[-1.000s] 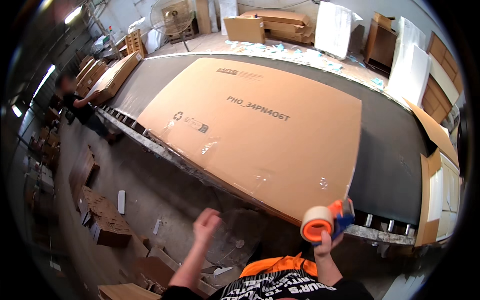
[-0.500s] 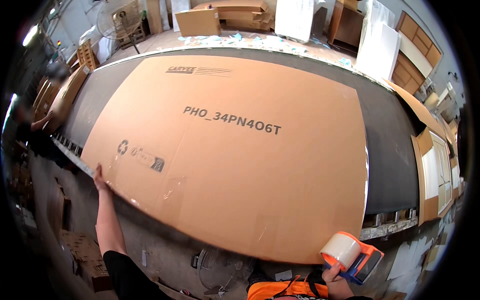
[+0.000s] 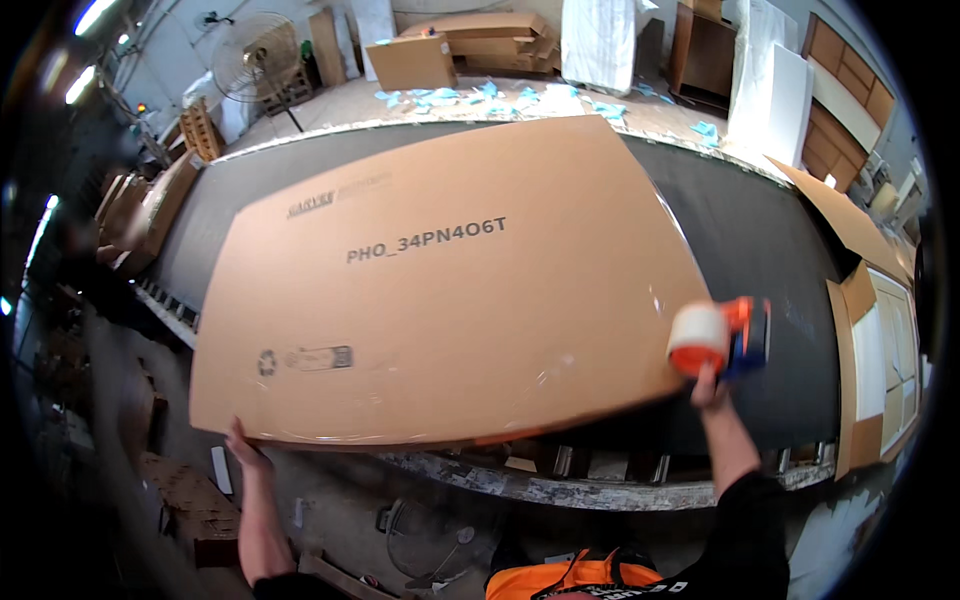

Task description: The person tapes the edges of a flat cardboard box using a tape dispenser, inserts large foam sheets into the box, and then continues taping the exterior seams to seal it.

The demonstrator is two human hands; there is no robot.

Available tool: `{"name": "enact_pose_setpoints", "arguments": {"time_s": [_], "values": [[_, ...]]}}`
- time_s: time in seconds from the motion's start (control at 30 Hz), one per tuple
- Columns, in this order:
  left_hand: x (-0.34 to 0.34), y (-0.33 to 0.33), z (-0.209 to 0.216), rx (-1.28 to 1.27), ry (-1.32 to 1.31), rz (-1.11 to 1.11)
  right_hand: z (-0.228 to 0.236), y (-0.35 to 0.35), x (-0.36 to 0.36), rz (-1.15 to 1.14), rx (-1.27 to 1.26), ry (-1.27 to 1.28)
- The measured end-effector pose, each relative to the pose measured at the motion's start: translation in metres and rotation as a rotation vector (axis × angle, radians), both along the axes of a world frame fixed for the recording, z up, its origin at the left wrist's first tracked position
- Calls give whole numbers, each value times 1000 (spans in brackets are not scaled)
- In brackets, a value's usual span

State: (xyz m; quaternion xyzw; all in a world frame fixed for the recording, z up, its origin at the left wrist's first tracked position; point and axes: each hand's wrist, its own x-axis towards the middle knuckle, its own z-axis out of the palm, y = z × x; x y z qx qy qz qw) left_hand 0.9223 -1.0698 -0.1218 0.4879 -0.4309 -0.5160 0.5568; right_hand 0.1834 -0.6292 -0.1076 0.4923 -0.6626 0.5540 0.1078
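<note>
A large flat cardboard box with clear tape along its edges lies turned at an angle on the dark conveyor belt. Its near left corner juts past the belt's near edge. At that corner my left hand grips the box's near edge, the fingers partly hidden beneath it. My right hand is closed round the handle of a tape dispenser, orange and blue with a wide roll of tape. Dispenser and hand are beside the box's near right corner; whether they touch it I cannot tell.
Right of the belt stands an opened carton with white panels inside. A blurred co-worker is at the far left beside more cartons. One standing fan is behind the belt, another fan below its near edge.
The box has turned counterclockwise: its right near corner swung away from me onto the belt, its left end came nearer. My right hand moved forward with the dispenser; my left came back with the box.
</note>
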Motion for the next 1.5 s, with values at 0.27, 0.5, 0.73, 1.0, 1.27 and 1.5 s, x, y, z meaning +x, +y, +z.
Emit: {"name": "enact_pose_setpoints", "arguments": {"time_s": [0.27,0.5,0.73,1.0,1.27,1.5], "values": [[-236,380,26,189,39,-19,70,-193,-256,-166,-64,-611],[-301,490,79,376,-909,-1173,123,-250,-42,287,554,-755],[-270,310,203,-396,-1004,-745,102,-136,27,-193,85,-322],[-113,-56,74,-303,-1713,-265,65,92,296,389,630,-1828],[-149,-147,55,-221,-1392,-309,64,44,370,106,418,-1342],[-93,-201,24,-160,-1413,-226,63,47,356,72,456,-1071]]}}
